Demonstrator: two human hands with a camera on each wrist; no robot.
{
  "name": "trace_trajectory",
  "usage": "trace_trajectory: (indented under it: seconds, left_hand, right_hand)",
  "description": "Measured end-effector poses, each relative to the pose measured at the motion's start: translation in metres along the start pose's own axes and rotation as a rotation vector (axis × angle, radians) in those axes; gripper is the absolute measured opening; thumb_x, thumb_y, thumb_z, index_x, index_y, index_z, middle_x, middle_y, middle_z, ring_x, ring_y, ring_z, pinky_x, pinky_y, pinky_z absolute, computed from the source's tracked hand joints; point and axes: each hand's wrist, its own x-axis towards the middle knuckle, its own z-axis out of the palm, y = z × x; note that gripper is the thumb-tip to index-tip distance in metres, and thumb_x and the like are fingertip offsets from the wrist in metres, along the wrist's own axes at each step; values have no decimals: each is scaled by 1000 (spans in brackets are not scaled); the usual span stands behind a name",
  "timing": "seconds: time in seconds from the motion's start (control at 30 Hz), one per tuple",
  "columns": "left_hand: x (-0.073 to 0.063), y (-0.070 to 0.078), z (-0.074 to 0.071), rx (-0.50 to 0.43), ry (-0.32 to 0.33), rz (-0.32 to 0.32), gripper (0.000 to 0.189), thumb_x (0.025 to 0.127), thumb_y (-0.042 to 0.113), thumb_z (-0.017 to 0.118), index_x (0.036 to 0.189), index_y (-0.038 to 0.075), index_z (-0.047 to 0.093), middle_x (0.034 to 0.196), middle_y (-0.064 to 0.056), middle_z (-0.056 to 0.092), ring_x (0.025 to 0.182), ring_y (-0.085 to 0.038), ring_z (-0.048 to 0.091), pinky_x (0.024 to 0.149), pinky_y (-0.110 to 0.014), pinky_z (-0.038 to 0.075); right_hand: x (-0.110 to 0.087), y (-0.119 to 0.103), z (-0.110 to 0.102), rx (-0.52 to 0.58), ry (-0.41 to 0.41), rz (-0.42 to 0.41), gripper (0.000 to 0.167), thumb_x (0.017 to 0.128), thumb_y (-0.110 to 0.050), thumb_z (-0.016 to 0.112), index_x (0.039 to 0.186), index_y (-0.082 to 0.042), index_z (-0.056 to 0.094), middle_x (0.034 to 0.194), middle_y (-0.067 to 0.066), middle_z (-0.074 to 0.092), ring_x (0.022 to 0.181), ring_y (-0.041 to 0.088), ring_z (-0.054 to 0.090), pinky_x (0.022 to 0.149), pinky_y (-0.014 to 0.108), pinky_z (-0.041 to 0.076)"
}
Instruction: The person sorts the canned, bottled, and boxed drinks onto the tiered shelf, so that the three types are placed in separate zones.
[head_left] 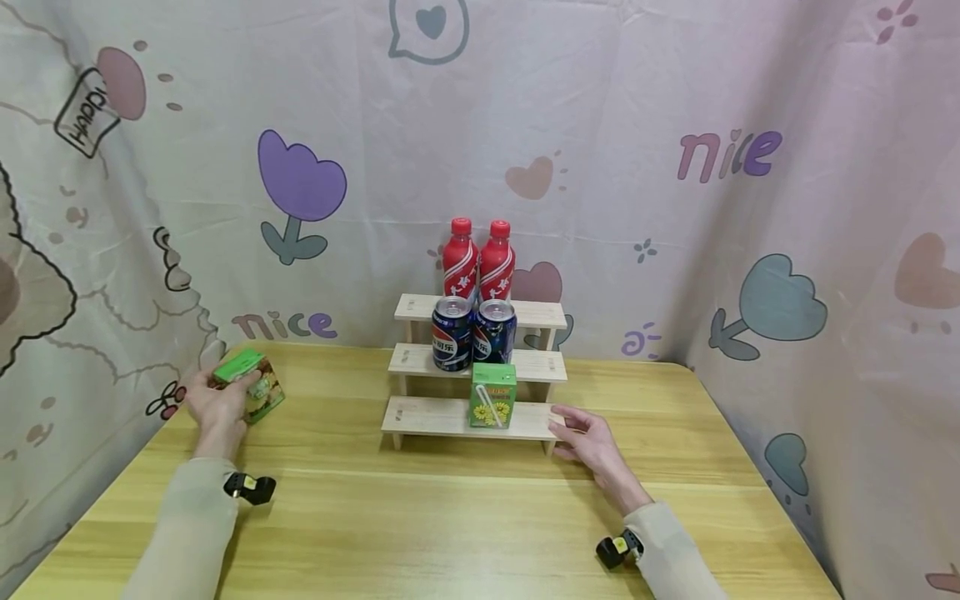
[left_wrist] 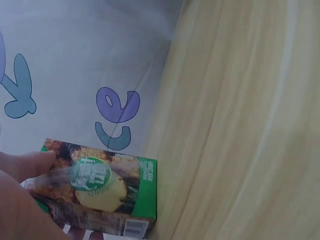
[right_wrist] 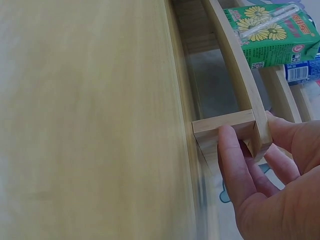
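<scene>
At the table's left edge my left hand (head_left: 217, 400) grips a juice box (head_left: 258, 385) with a green top. In the left wrist view the juice box (left_wrist: 102, 185) shows a pineapple picture and a clear wrapped straw, with the thumb along one end. My right hand (head_left: 588, 442) holds the right end of the lowest tier of a three-step wooden display stand (head_left: 435, 417). Seen from the right wrist, its fingers (right_wrist: 232, 160) touch the stand's leg, thumb at the board's end. On that tier stands a green drink carton (head_left: 492, 396) with yellow flowers and a straw.
Two dark blue soda cans (head_left: 452, 335) stand side by side on the middle tier. Behind them, two red-wrapped bottles (head_left: 461, 260) are on the top tier. A patterned cloth (head_left: 600, 100) hangs around the back and sides of the wooden table (head_left: 420, 517).
</scene>
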Motion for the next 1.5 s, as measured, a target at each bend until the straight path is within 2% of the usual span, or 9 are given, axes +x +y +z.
trace_trajectory:
  seconds: [0.1,0.17,0.23,0.37,0.57,0.87,0.97,1.23,1.5]
  left_hand:
    - [-1,-1,0,-59,-25,-19,72,77,7,82,141,23,51,117,15,54,106,-3,53,94,-18,48]
    - [-3,-1,1,-86,-43,-24,69,74,5,85,134,22,57,102,17,55,94,0,53,77,-11,49]
    - [-6,-1,1,-81,-64,-25,63,72,5,86,127,21,61,97,16,58,87,1,53,63,-7,47]
    - [-13,0,6,-13,-130,-21,58,72,8,87,123,18,62,89,17,59,83,1,54,64,-9,49]
    - [-26,5,15,67,-285,17,68,74,17,87,134,14,57,85,22,62,80,2,58,66,-13,52]
    - [-49,15,27,278,-521,171,67,80,30,82,137,11,52,88,28,64,83,3,61,76,-17,55]
    - [-55,19,30,282,-578,198,68,81,31,81,138,8,51,90,26,64,83,2,62,75,-18,55]
    - [-74,28,39,303,-694,287,68,84,31,78,139,5,49,98,23,64,89,1,63,80,-19,56]
    - [-90,31,45,338,-754,334,67,85,26,78,140,2,47,107,16,63,93,3,61,79,-18,54]
  right_hand:
    - [0,-1,0,5,4,3,45,88,-12,73,131,-6,62,110,11,57,82,13,65,74,36,60]
    - [0,-1,0,8,7,4,45,88,-12,73,131,-6,62,110,11,56,81,13,65,74,36,60]
    - [0,-1,0,2,6,4,45,88,-12,73,131,-6,61,111,12,57,82,13,65,75,36,60]
    - [1,0,0,4,-1,12,46,88,-12,73,133,-6,60,113,12,57,83,15,66,76,37,60]
    - [0,0,-1,10,-1,18,48,89,-12,72,135,-6,58,114,12,56,83,16,66,77,40,60]
    - [-1,-1,-1,8,3,17,48,88,-13,73,134,-7,59,114,11,55,85,19,66,75,37,60]
    - [-2,-1,0,7,1,15,47,89,-13,73,134,-7,59,113,10,55,85,17,65,75,37,60]
    - [0,-2,-1,7,-4,6,46,88,-13,73,132,-6,61,108,9,52,81,11,62,75,36,60]
    - [-1,-1,0,1,-3,-4,44,89,-12,73,131,-7,62,110,11,56,82,12,64,75,36,60]
